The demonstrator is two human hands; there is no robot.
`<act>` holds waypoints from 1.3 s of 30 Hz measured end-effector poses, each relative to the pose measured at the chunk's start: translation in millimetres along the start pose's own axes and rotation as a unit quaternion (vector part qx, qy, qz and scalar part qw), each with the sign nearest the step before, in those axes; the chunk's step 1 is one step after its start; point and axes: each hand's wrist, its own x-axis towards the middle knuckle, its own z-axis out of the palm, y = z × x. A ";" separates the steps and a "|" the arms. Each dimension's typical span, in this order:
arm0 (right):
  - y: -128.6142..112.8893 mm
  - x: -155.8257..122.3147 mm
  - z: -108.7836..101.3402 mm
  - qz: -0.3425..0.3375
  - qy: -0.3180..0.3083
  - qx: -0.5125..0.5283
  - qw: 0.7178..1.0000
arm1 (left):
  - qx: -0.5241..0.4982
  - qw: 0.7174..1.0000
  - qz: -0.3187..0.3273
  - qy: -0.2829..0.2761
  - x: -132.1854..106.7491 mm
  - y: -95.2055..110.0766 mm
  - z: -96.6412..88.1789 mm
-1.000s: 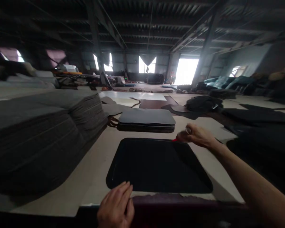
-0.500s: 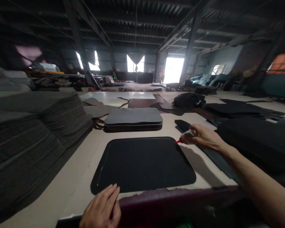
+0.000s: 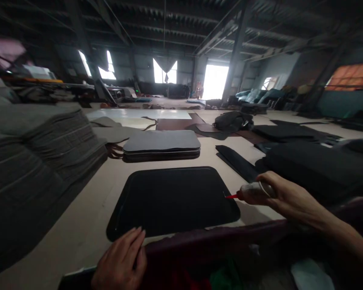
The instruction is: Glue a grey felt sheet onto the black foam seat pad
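Note:
A black flat sheet [image 3: 175,201] with rounded corners lies on the pale table. A thin shiny line runs just inside its left and far edges. My right hand [image 3: 282,197] is wrapped round a squeeze bottle [image 3: 255,193] with a red nozzle, tilted so the tip points left. That tip is at the sheet's right side, on or just over the surface; I cannot tell if it touches. My left hand [image 3: 121,257] lies with fingers stretched out on the sheet's near left edge.
Beyond the sheet sits a stack of grey-topped panels [image 3: 161,141]. Tall piles of dark grey sheets [image 3: 63,145] rise on the left. Black folded material [image 3: 314,165] fills the right, with narrow black pieces [image 3: 236,161] nearer. Dark red material [image 3: 224,237] hangs along the table's front edge.
My right hand has brought the bottle nearer to me, from the sheet's far right corner down its right side. My left hand stays on the near edge. The whole view has shifted slightly.

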 end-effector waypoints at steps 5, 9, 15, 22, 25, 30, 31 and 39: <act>4.5 6.7 4.6 -0.002 0.020 -0.004 1.000 | 0.012 1.000 0.012 -0.002 -0.3 -2.3 1.4; 3.7 33.4 14.6 -0.007 0.046 -0.016 0.999 | 0.008 1.000 0.015 -0.001 -2.2 -2.6 0.8; 1.3 81.2 33.9 -0.029 0.091 -0.035 0.995 | 0.009 1.000 0.013 -0.004 -0.9 -1.2 0.3; 4.1 92.0 35.6 -0.037 0.102 -0.030 0.994 | 0.016 1.000 0.015 -0.011 -2.1 -2.1 1.6; 4.7 71.2 24.5 -0.035 0.076 -0.030 0.996 | 0.018 1.000 0.015 -0.013 -3.3 -2.2 1.2; 7.6 22.5 6.1 -0.010 0.038 0.010 0.999 | 0.022 1.000 0.015 -0.011 -3.1 -2.1 -0.4; 8.3 13.1 3.7 -0.004 0.029 0.017 0.999 | 0.022 1.000 0.016 -0.010 -2.9 -2.2 -0.5; 15.8 -32.5 -0.5 0.016 -0.002 0.075 0.997 | 0.017 1.000 0.011 -0.013 -0.7 -2.3 0.1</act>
